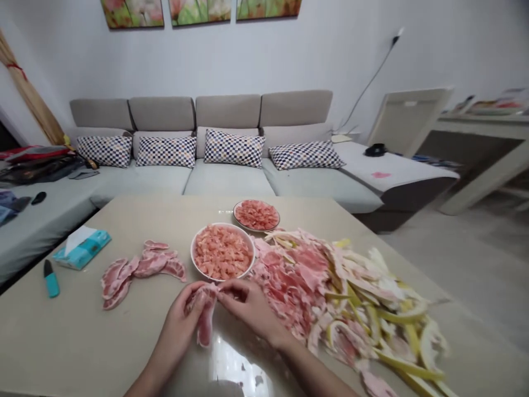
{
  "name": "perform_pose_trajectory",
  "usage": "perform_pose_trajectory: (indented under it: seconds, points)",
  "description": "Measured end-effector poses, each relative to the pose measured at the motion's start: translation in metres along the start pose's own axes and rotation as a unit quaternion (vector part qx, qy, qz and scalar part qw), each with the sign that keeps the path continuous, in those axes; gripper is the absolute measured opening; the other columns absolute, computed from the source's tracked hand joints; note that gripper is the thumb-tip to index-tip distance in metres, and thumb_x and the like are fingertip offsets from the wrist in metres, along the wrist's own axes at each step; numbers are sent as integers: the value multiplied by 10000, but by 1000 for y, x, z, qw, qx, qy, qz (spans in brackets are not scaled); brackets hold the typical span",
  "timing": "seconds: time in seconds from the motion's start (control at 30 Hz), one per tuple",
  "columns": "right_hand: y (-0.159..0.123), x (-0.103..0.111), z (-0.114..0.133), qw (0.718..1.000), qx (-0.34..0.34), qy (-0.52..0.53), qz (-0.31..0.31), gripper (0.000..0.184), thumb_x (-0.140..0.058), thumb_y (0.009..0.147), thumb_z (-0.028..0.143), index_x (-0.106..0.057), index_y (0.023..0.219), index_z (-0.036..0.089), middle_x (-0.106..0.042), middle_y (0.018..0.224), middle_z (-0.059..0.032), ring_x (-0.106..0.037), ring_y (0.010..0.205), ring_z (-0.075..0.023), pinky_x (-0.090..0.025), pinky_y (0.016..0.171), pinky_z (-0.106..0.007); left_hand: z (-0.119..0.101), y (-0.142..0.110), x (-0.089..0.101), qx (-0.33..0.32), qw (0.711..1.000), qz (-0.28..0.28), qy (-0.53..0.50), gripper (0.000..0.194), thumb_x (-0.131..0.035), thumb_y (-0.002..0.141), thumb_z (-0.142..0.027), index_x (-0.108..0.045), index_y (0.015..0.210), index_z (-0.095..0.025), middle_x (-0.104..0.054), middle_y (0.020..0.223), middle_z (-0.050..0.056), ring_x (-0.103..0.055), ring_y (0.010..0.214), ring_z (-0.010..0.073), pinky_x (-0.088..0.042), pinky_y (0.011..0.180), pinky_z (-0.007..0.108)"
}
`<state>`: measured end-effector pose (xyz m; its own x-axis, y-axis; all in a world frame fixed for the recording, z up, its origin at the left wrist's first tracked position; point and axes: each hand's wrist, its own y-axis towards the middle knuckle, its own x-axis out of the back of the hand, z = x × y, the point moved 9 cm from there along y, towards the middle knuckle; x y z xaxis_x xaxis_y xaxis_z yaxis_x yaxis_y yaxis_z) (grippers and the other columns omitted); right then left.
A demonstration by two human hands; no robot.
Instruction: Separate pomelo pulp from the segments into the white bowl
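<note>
My left hand [185, 311] is closed around a pink pomelo segment [205, 325], whose lower end hangs down over the table. The fingers of my right hand [243, 300] pinch the top edge of the same segment. Just beyond both hands stands a white bowl [192, 259] heaped with peeled pomelo flesh [223, 252]. More segments in their skins [155, 263] lie to the left of the bowl. To the right spreads a large pile of pink membranes [289, 275] and yellow-white pomelo peel [384, 314].
Behind the bowl is a dark-rimmed plate [235, 216] of pomelo flesh. A blue tissue pack [82, 249] and a small knife with a teal part [51, 279] lie at the table's left. A grey sofa [227, 179] with checked cushions stands behind the table.
</note>
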<state>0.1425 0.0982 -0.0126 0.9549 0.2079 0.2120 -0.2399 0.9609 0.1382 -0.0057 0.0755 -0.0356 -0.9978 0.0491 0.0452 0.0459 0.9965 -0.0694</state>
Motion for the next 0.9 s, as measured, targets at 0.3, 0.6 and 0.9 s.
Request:
perform_pose_trajectory:
  seconds: [0.3, 0.6, 0.9]
  points:
    - [-2, -12, -32, 997, -74, 26, 9, 242, -674, 766, 370, -744, 781, 139, -616, 587, -3, -450, 506, -96, -324, 481, -212, 15, 8, 10, 17, 999, 1, 47, 301, -651, 805, -418, -673, 1023, -212, -721, 1030, 78, -638, 998, 260, -475, 874, 323]
    - [-10, -10, -40, 995, -95, 25, -19, 111, -660, 657, 239, -610, 590, 166, -472, 496, 53, -369, 473, -76, -270, 454, -194, 14, 5, 8, 18, 995, 16, 95, 273, -698, 767, -390, -726, 979, -221, -733, 1006, 71, -644, 957, 263, -473, 847, 322]
    - [-9, -7, -45, 984, -136, 113, -2, 185, -651, 649, 308, -520, 602, 186, -441, 525, 59, -358, 500, -85, -259, 470, -195, 32, -9, -15, 148, 969, 139, -140, 315, -622, 853, -422, -691, 1029, -171, -633, 780, 31, -562, 683, 116, -430, 633, 213]
